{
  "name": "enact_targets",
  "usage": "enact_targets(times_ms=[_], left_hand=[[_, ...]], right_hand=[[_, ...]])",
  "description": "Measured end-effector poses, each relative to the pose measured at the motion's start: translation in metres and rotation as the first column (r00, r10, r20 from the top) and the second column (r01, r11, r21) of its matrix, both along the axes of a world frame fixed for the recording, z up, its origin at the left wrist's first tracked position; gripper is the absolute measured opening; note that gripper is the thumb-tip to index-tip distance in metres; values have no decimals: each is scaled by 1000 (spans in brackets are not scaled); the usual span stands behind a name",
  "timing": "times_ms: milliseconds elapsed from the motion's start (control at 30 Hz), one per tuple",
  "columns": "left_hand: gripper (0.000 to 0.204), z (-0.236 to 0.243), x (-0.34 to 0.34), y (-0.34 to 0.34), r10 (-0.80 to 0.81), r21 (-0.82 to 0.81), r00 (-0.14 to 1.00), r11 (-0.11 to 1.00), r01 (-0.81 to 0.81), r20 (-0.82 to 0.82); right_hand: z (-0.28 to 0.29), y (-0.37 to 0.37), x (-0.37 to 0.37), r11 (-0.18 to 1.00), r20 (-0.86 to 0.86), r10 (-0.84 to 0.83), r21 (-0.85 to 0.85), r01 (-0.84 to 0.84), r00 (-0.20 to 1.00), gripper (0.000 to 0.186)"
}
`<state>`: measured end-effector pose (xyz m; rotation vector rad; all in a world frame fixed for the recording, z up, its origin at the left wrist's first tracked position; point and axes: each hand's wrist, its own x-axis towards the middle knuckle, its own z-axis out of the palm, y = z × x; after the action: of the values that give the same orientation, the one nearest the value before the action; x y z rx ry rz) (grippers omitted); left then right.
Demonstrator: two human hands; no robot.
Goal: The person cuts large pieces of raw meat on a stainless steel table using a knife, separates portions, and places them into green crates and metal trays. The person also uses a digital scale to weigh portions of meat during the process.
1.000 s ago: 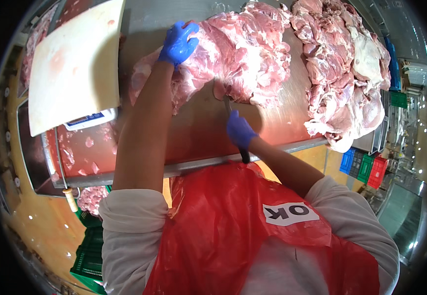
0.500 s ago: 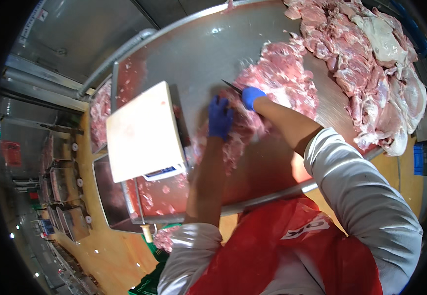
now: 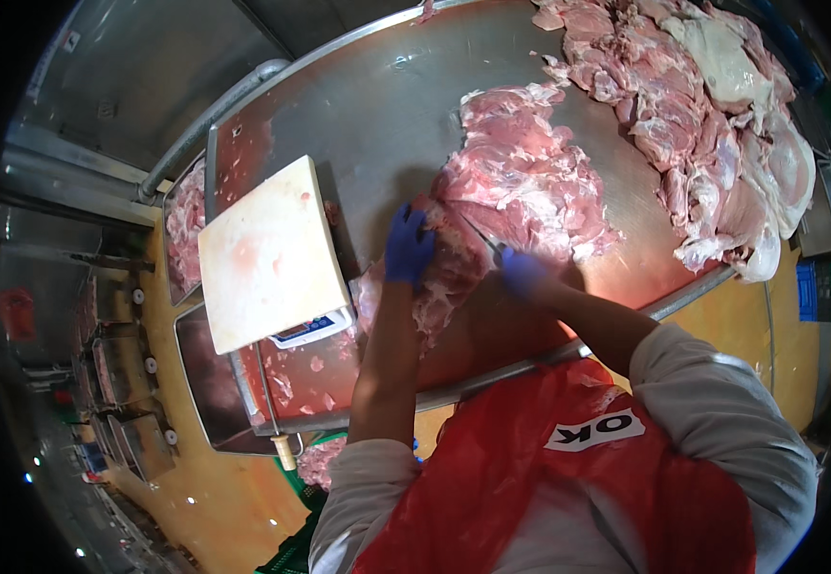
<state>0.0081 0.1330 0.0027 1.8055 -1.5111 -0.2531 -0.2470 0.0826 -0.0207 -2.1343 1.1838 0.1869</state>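
Note:
My left hand (image 3: pixel 410 245), in a blue glove, has its fingers curled on the left edge of a large spread piece of raw pink meat (image 3: pixel 521 172) lying on the steel table (image 3: pixel 358 105). My right hand (image 3: pixel 524 273), also blue-gloved, grips a knife (image 3: pixel 487 238) whose blade angles up-left against the meat just right of my left hand. More loose meat (image 3: pixel 439 306) lies below and between my forearms.
A white board (image 3: pixel 267 253) rests on a scale (image 3: pixel 310 330) at left. A meat pile (image 3: pixel 659 115) fills the right side. Steel bins (image 3: pixel 210 383) and a meat tray (image 3: pixel 186 230) flank the table's left. Green crates (image 3: pixel 291 545) stand below; colored crates (image 3: pixel 822 292) stand at right.
My view has swung since a second ago. My left hand has come to the meat's left edge. In the last half second, my knife hand has moved down and right, clearer of my left hand.

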Motion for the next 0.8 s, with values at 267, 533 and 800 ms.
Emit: enact_targets(times_ms=[267,533,800], left_hand=[[27,-3,7,47,-12,-46,998,999,9,-59],[34,-3,-5,29,341,449,723,892,-47,-601],[29,21,21,41,425,707,648,660,256,-632]], right_hand=[[-29,39,-52,969,111,206,-165,-186,972,25],[84,6,-20,994,84,97,-59,-92,992,27],[11,-22,77,962,131,266,-99,-254,955,30]])
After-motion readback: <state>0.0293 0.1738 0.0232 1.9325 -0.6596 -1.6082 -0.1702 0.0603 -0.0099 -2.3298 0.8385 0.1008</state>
